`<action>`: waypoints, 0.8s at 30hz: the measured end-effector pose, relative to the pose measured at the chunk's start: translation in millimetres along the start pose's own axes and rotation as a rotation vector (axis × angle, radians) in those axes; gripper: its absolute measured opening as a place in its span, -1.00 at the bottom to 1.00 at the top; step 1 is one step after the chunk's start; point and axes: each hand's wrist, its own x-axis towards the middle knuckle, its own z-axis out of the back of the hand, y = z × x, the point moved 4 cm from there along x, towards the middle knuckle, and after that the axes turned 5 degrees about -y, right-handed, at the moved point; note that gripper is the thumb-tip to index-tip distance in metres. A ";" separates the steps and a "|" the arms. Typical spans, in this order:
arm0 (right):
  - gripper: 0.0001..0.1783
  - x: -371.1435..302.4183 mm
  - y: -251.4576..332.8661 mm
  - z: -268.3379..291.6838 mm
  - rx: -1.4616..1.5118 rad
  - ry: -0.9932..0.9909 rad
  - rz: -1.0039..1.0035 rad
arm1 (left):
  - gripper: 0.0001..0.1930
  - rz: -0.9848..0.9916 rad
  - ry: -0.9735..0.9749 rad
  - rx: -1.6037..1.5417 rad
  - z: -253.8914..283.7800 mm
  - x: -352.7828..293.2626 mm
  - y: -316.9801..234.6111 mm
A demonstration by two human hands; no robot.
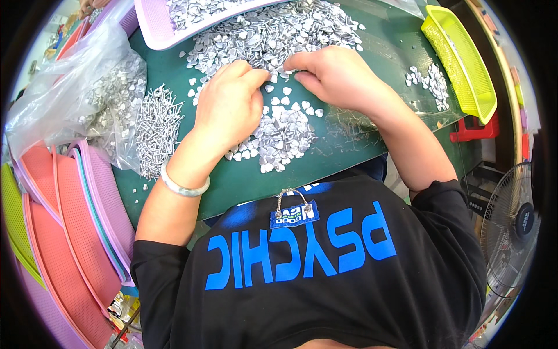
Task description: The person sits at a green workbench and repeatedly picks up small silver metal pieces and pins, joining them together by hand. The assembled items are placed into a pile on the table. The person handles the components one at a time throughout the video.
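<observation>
Small silvery heart-shaped pieces lie in a large heap (273,35) on the green tabletop, with a smaller pile (282,139) nearer me. My left hand (229,104), a pale bangle on its wrist, reaches in between the two. Its fingers are bent and closed at the heap's near edge; what they hold, if anything, is hidden. Facing it from the right, my right hand (337,78) has its index finger and thumb apart. The index fingertip touches pieces at the heap's edge, and the other fingers are mostly tucked out of sight. Several loose hearts lie just below the fingertips.
A pile of thin silvery metal pieces (157,131) lies left, beside a clear plastic bag (110,87) of hearts. A lilac tray (154,29) stands at the far side. Right are a small pile (430,84), a yellow-green basket (465,64) and a fan (511,227). Stacked baskets (75,215) fill the left.
</observation>
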 end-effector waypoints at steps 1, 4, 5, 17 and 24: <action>-0.79 1.7 0.3 -2.6 0.003 0.009 -0.001 | -0.79 -0.020 0.009 -0.003 -1.1 0.8 -0.9; -0.79 3.8 -1.1 -8.8 0.011 0.051 -0.006 | -0.76 -0.062 0.040 -0.001 -3.6 2.0 -2.1; -0.80 4.2 -1.9 -8.1 0.012 0.074 -0.011 | -0.75 -0.064 0.052 0.007 -4.0 2.1 -1.9; -0.82 -2.2 -12.5 -0.4 0.221 0.042 -0.083 | -0.81 -0.040 0.030 -0.014 3.1 -7.7 -3.3; -0.84 3.3 0.7 -9.3 0.029 0.008 0.051 | -0.79 -0.055 0.087 -0.001 9.9 -10.5 -3.5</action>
